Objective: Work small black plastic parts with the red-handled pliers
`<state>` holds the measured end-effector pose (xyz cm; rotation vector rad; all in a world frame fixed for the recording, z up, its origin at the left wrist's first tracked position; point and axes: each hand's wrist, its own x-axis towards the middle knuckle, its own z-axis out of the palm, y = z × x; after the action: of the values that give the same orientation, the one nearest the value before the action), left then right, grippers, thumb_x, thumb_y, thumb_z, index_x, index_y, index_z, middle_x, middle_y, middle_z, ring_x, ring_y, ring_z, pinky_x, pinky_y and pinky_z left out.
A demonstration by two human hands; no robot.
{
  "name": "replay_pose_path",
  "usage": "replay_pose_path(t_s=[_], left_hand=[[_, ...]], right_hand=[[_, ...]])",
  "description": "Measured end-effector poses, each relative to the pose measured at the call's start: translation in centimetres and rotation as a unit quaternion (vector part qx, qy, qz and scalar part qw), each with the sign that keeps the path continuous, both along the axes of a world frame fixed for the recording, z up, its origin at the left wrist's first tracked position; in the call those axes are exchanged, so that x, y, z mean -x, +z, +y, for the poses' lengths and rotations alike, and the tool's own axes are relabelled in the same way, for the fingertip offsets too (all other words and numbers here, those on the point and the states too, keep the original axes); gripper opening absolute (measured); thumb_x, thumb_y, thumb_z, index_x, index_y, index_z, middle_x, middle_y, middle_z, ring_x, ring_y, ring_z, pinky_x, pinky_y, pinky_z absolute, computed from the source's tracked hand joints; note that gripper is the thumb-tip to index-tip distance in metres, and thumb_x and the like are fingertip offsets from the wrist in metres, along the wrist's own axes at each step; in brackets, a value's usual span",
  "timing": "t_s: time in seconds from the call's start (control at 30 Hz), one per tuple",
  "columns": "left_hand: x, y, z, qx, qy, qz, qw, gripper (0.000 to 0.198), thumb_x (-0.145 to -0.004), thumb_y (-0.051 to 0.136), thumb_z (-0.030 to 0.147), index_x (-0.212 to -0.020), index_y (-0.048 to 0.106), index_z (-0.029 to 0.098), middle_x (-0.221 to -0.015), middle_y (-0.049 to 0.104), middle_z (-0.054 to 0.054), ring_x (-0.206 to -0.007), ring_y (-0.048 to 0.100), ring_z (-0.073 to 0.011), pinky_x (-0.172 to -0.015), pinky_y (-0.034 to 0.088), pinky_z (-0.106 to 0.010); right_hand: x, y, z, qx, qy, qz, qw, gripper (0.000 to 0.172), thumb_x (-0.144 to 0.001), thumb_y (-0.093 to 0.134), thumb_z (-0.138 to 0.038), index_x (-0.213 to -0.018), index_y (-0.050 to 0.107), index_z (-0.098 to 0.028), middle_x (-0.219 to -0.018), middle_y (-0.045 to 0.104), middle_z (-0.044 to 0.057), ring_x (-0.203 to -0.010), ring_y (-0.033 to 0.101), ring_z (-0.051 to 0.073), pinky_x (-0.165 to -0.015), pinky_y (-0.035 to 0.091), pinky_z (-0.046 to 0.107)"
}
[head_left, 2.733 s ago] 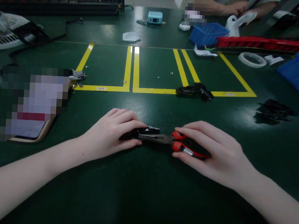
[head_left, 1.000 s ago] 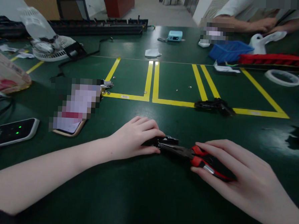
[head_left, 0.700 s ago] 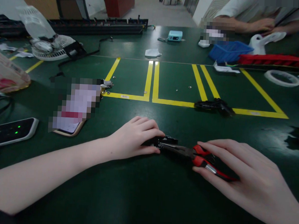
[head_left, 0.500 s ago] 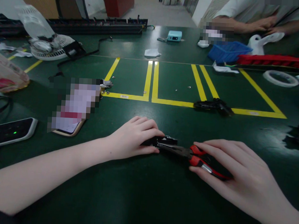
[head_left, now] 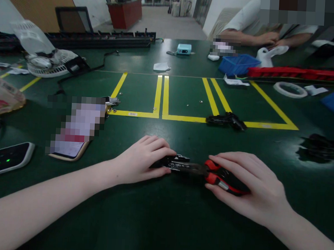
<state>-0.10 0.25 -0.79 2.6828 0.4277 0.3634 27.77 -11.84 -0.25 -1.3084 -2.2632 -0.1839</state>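
My left hand is closed around a small black part, low over the green table. Much of that part is hidden under the fingers and thumb. My right hand grips pliers with red and black handles from the right side. The dark jaws of the pliers point left and reach the black part beside my left fingertips. Whether the jaws clamp it or only lie against it, I cannot tell.
Yellow tape marks boxes on the table, with black parts on its right portion. A phone and a fan are at left. A blue bin, red strip and tape roll lie at right, near a co-worker's hands.
The view has tilted up and shifted slightly, so the table appears lower and further left at the right side. Both hands keep their holds on the black part and the pliers.
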Motion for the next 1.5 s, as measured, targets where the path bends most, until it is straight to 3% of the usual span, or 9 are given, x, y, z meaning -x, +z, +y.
replay_pose_path(t_s=[0.17, 0.33, 0.5, 0.7, 1.1, 1.5], left_hand=[[0.1, 0.0, -0.2, 0.001, 0.001, -0.011, 1.000, 0.042, -0.096, 0.059, 0.031, -0.135, 0.049, 0.020, -0.122, 0.060, -0.008, -0.109, 0.055, -0.0212, -0.093, 0.050, -0.038], [0.1, -0.1, -0.3, -0.011, -0.012, -0.019, 1.000, 0.035, -0.097, 0.055, 0.024, -0.132, 0.053, 0.022, -0.128, 0.061, -0.007, -0.110, 0.056, -0.0197, -0.092, 0.053, -0.036], [0.1, -0.5, -0.3, -0.036, -0.019, -0.033, 0.999, 0.027, -0.098, 0.051, 0.021, -0.125, 0.057, 0.022, -0.133, 0.058, -0.007, -0.113, 0.058, -0.0203, -0.093, 0.053, -0.037], [0.0, -0.7, -0.4, -0.046, -0.010, -0.035, 0.998, 0.015, -0.098, 0.050, 0.019, -0.108, 0.061, 0.020, -0.122, 0.060, -0.007, -0.106, 0.061, -0.0197, -0.088, 0.052, -0.036], [-0.2, -0.4, -1.2, -0.046, 0.017, -0.025, 0.998, 0.017, -0.088, 0.058, 0.017, -0.103, 0.061, 0.022, -0.127, 0.058, -0.006, -0.108, 0.060, -0.0213, -0.093, 0.049, -0.038], [-0.6, -0.8, -1.9, -0.030, 0.044, -0.046, 0.998, 0.015, -0.090, 0.053, 0.013, -0.098, 0.062, 0.023, -0.120, 0.061, -0.004, -0.108, 0.058, -0.0202, -0.093, 0.050, -0.035]], right_hand=[[-0.4, -0.1, -0.3, -0.017, -0.008, 0.046, 0.999, 0.046, -0.083, 0.071, -0.032, -0.125, 0.057, -0.021, -0.110, 0.067, 0.009, -0.095, 0.067, 0.024, -0.077, 0.059, 0.039], [0.1, -0.3, -0.5, -0.002, -0.031, 0.080, 0.996, 0.045, -0.085, 0.068, -0.033, -0.127, 0.056, -0.026, -0.111, 0.067, 0.008, -0.097, 0.068, 0.026, -0.079, 0.059, 0.042], [0.4, -0.4, -0.2, -0.016, -0.002, 0.071, 0.997, 0.046, -0.081, 0.070, -0.029, -0.125, 0.057, -0.021, -0.109, 0.067, 0.009, -0.096, 0.067, 0.023, -0.078, 0.059, 0.038], [0.4, -0.5, -0.1, -0.020, 0.012, 0.068, 0.997, 0.047, -0.080, 0.071, -0.028, -0.124, 0.057, -0.019, -0.109, 0.066, 0.010, -0.096, 0.066, 0.022, -0.077, 0.059, 0.037], [1.1, 0.0, -0.3, -0.061, 0.021, 0.061, 0.996, 0.047, -0.077, 0.071, -0.033, -0.120, 0.059, -0.018, -0.104, 0.070, 0.011, -0.090, 0.068, 0.022, -0.073, 0.057, 0.037], [1.1, 0.0, -0.8, -0.022, -0.001, 0.087, 0.996, 0.047, -0.071, 0.075, -0.031, -0.115, 0.062, -0.018, -0.102, 0.069, 0.010, -0.089, 0.067, 0.023, -0.074, 0.054, 0.037]])
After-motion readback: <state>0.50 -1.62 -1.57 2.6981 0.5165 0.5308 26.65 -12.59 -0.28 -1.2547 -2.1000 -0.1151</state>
